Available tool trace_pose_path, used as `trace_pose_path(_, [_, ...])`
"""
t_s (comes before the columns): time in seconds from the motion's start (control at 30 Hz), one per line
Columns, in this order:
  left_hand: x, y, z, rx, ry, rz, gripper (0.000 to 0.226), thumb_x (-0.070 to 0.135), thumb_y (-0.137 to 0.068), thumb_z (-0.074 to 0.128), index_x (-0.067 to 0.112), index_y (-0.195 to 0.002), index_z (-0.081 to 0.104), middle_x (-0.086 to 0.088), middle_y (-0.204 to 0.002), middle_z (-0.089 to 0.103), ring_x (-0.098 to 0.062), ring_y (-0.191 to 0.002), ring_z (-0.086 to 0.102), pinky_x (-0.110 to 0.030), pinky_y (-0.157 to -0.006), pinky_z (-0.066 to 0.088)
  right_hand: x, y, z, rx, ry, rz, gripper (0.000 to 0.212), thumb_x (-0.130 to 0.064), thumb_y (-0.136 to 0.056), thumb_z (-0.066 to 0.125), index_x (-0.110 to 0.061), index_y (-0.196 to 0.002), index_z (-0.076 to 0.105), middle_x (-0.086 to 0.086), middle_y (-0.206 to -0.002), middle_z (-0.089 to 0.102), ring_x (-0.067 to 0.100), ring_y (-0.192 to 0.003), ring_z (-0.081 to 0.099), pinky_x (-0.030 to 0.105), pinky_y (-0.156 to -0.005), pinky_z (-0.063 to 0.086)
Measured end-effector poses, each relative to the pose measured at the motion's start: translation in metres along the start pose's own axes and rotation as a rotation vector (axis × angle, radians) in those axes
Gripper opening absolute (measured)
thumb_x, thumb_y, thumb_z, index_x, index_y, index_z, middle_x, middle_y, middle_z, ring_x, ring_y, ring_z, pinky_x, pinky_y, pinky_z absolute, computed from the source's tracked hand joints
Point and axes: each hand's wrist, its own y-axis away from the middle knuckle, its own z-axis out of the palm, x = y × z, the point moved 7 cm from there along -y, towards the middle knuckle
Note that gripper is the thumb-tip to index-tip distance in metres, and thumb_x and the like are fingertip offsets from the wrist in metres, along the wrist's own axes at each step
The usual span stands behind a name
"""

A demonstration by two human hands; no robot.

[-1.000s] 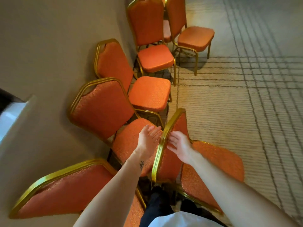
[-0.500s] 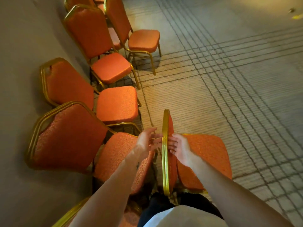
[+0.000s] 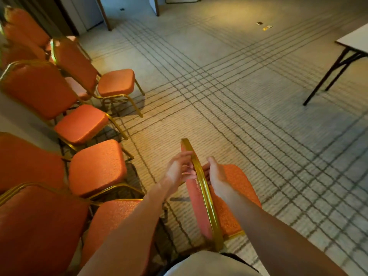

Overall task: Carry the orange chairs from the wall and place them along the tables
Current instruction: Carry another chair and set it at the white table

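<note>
An orange chair (image 3: 236, 198) with a gold frame stands right in front of me on the carpet, its backrest edge-on toward me. My left hand (image 3: 178, 170) grips the gold top rail from the left, fingers curled onto it. From the right side my right hand (image 3: 216, 176) holds the same rail. Several more orange chairs (image 3: 89, 124) stand in a row along the wall on the left. A white table (image 3: 356, 39) with black legs shows at the upper right.
Lined beige carpet (image 3: 229, 86) stretches open between the chair row and the table. Small bits of litter (image 3: 266, 27) lie on the far floor. Wooden legs (image 3: 103, 14) and a pale panel stand at the back.
The view has swung right, away from the wall. The chair in my hands has come out of the row onto the carpet, and both hands have closed on its top rail.
</note>
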Motion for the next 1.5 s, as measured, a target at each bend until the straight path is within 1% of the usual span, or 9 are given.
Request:
trace_pose_path(0.2, [0.037,-0.024,0.108,-0.055,-0.230,0.301,0.024,0.000,-0.099,0.050,0.006,-0.114,0.068,-0.005,-0.069,0.057,-0.020,-0.057,0.055,-0.032,-0.061,0.050,-0.052,-0.012,-0.098,0.226,0.157,-0.181,0.061,-0.043,-0.100,0.036,0.004,-0.081,0.070,0.019,-0.081,0.071,0.036,-0.080,0.063,0.040,-0.071,0.046])
trace_pose_path(0.3, [0.043,-0.029,0.159,-0.107,-0.417,0.471,0.028,-0.004,-0.096,0.050,0.008,-0.111,0.070,-0.008,-0.076,0.056,-0.010,-0.065,0.053,-0.018,-0.062,0.045,-0.063,-0.017,-0.141,0.257,0.216,-0.214,0.058,-0.043,-0.098,0.037,0.004,-0.080,0.066,0.016,-0.080,0.071,0.036,-0.080,0.064,0.048,-0.078,0.049])
trace_pose_path(0.47, [0.049,-0.052,0.227,-0.208,-0.767,0.762,0.048,0.004,-0.080,0.046,0.044,-0.096,0.068,0.014,-0.098,0.062,-0.014,-0.103,0.054,-0.031,-0.097,0.036,-0.079,-0.018,-0.201,0.424,0.301,-0.328,0.051,-0.050,-0.091,0.036,-0.014,-0.078,0.069,0.004,-0.077,0.069,0.022,-0.077,0.064,0.047,-0.076,0.053])
trace_pose_path(0.63, [0.050,-0.074,0.270,-0.321,-1.087,0.820,0.044,0.006,-0.084,0.055,0.036,-0.113,0.066,0.014,-0.115,0.051,-0.008,-0.114,0.037,-0.028,-0.103,0.022,-0.088,-0.007,-0.234,0.611,0.511,-0.398,0.040,-0.050,-0.099,0.039,-0.022,-0.079,0.059,-0.006,-0.069,0.060,0.012,-0.065,0.057,0.033,-0.060,0.040])
trace_pose_path(0.8, [0.037,-0.106,0.296,-0.595,-1.368,0.763,0.037,0.032,-0.091,0.057,0.036,-0.127,0.058,0.007,-0.131,0.052,-0.017,-0.134,0.034,-0.043,-0.120,0.008,-0.092,-0.002,-0.230,0.697,0.828,-0.431,0.038,-0.059,-0.091,0.035,-0.029,-0.098,0.058,-0.008,-0.083,0.062,0.015,-0.078,0.058,0.036,-0.068,0.049])
trace_pose_path(0.97, [0.043,-0.116,0.315,-0.781,-1.454,0.955,0.036,0.029,-0.089,0.059,0.034,-0.124,0.058,0.007,-0.120,0.058,-0.019,-0.120,0.047,-0.040,-0.108,0.021,-0.068,0.011,-0.234,0.794,0.835,-0.255,0.046,-0.048,-0.089,0.053,-0.027,-0.130,0.050,-0.003,-0.115,0.064,0.021,-0.104,0.059,0.040,-0.088,0.049])
trace_pose_path(1.17, [0.054,-0.127,0.331,-0.722,-1.595,1.022,0.011,0.040,-0.085,0.063,0.030,-0.089,0.060,0.009,-0.082,0.064,-0.019,-0.086,0.064,-0.037,-0.085,0.041,-0.062,0.014,-0.235,0.964,0.675,-0.003,0.020,-0.041,-0.086,0.062,-0.026,-0.094,0.052,-0.006,-0.087,0.057,0.020,-0.082,0.060,0.040,-0.073,0.052])
trace_pose_path(1.33, [0.052,-0.125,0.330,-0.686,-1.661,1.075,0.027,0.050,-0.086,0.061,0.032,-0.106,0.062,0.006,-0.102,0.067,-0.022,-0.095,0.066,-0.036,-0.081,0.046,-0.054,0.014,-0.233,1.008,0.642,0.078,0.023,-0.042,-0.086,0.063,-0.026,-0.100,0.053,-0.004,-0.095,0.061,0.022,-0.092,0.062,0.041,-0.078,0.054])
trace_pose_path(1.5, [0.047,-0.132,0.329,-0.694,-1.661,1.100,0.045,0.052,-0.085,0.064,0.027,-0.123,0.060,0.002,-0.127,0.048,-0.022,-0.101,0.061,-0.039,-0.084,0.052,-0.047,0.012,-0.235,1.033,0.636,0.130,0.059,-0.050,-0.086,0.066,-0.024,-0.135,0.045,-0.001,-0.131,0.048,0.024,-0.123,0.048,0.046,-0.091,0.049])
